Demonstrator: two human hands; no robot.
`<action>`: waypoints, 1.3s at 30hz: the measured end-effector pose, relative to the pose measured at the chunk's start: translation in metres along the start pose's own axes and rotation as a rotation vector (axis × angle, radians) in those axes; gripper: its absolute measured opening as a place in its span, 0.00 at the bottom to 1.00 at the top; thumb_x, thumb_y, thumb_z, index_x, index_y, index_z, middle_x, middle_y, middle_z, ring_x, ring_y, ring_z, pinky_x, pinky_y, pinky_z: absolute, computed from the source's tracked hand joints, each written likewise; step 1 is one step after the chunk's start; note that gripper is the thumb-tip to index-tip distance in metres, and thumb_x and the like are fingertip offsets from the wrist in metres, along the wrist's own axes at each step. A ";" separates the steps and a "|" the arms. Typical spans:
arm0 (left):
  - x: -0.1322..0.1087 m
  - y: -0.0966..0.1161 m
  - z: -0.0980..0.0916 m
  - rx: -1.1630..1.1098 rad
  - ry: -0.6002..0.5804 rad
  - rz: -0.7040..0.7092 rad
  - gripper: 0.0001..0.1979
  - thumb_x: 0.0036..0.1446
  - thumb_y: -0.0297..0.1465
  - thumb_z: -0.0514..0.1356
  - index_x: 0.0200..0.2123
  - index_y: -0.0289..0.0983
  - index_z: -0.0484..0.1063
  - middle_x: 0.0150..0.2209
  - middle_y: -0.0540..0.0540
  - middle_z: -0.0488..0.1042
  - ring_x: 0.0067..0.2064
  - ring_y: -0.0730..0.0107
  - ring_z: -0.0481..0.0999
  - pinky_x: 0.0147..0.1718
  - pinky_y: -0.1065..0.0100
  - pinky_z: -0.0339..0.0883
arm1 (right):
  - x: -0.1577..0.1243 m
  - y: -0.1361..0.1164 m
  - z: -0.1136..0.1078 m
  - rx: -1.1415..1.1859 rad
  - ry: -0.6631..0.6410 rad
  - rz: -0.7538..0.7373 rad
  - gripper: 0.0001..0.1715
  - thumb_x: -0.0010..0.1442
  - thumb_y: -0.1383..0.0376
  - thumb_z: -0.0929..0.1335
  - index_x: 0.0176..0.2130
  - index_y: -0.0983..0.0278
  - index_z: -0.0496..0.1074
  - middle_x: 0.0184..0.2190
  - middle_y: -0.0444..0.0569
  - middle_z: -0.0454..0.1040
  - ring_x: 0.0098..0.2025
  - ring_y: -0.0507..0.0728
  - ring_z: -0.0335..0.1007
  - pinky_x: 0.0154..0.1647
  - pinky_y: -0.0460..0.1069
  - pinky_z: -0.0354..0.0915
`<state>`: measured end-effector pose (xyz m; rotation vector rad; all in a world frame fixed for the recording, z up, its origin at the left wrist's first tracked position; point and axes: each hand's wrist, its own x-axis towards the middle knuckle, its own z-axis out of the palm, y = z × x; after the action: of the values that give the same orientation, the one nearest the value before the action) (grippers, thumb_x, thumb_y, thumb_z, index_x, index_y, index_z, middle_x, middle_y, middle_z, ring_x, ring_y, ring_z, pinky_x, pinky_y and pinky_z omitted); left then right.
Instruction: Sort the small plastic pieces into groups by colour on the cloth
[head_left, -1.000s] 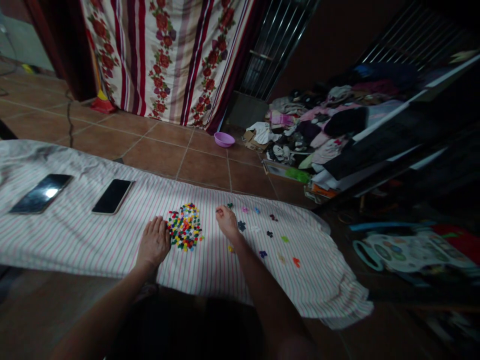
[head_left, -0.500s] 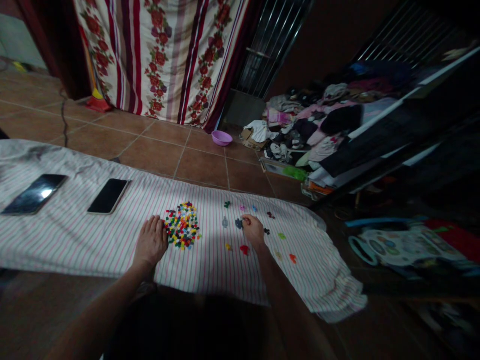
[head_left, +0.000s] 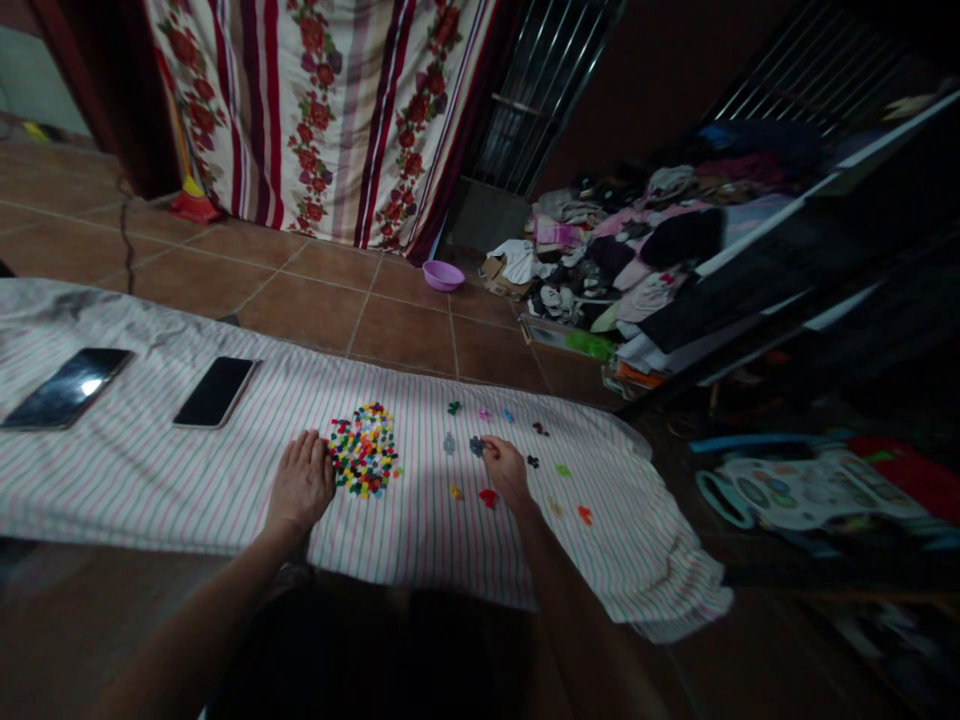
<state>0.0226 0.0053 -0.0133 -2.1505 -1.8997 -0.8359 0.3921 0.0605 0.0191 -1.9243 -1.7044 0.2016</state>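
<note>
A pile of small coloured beads [head_left: 364, 450] lies on a pink-striped white cloth [head_left: 150, 470] spread over the tiled floor. My left hand [head_left: 302, 484] rests flat on the cloth, fingers together, touching the pile's left edge. My right hand [head_left: 505, 468] is curled among the scattered single beads [head_left: 537, 430] to the right of the pile, its fingertips pinched at a small piece I cannot make out. A red bead [head_left: 487, 497] and a dark blue bead [head_left: 475, 445] lie right beside that hand.
Two dark phones [head_left: 215, 391] [head_left: 66, 387] lie on the cloth's left part. A purple bowl [head_left: 442, 274] sits on the floor near a floral curtain [head_left: 337, 110]. A heap of clothes [head_left: 630, 260] and a toy [head_left: 810, 495] lie to the right.
My right hand moved from beside the pile out to the right among the scattered beads, then edged slightly left. The left hand stayed in place.
</note>
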 end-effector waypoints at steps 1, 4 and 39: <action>0.000 0.000 0.000 -0.012 0.000 -0.004 0.21 0.63 0.33 0.44 0.50 0.27 0.67 0.55 0.27 0.69 0.61 0.47 0.63 0.58 0.47 0.58 | 0.000 0.001 0.000 0.004 0.007 0.004 0.22 0.51 0.69 0.60 0.40 0.64 0.77 0.35 0.49 0.77 0.38 0.54 0.71 0.44 0.48 0.66; 0.000 0.000 0.000 -0.038 0.005 -0.016 0.21 0.62 0.33 0.44 0.51 0.28 0.67 0.55 0.29 0.69 0.62 0.48 0.63 0.58 0.47 0.57 | -0.001 0.003 0.000 0.012 0.016 0.000 0.20 0.52 0.68 0.60 0.38 0.64 0.78 0.35 0.50 0.77 0.39 0.55 0.72 0.44 0.48 0.66; -0.001 0.001 0.002 0.023 0.001 -0.020 0.21 0.62 0.32 0.44 0.53 0.28 0.65 0.56 0.30 0.69 0.61 0.49 0.63 0.58 0.48 0.57 | 0.001 -0.118 0.067 0.128 -0.196 -0.345 0.18 0.59 0.73 0.61 0.41 0.60 0.77 0.39 0.48 0.76 0.43 0.54 0.71 0.48 0.47 0.64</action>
<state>0.0244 0.0055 -0.0151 -2.1210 -1.9243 -0.8141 0.2590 0.0861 0.0217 -1.5310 -2.0663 0.3672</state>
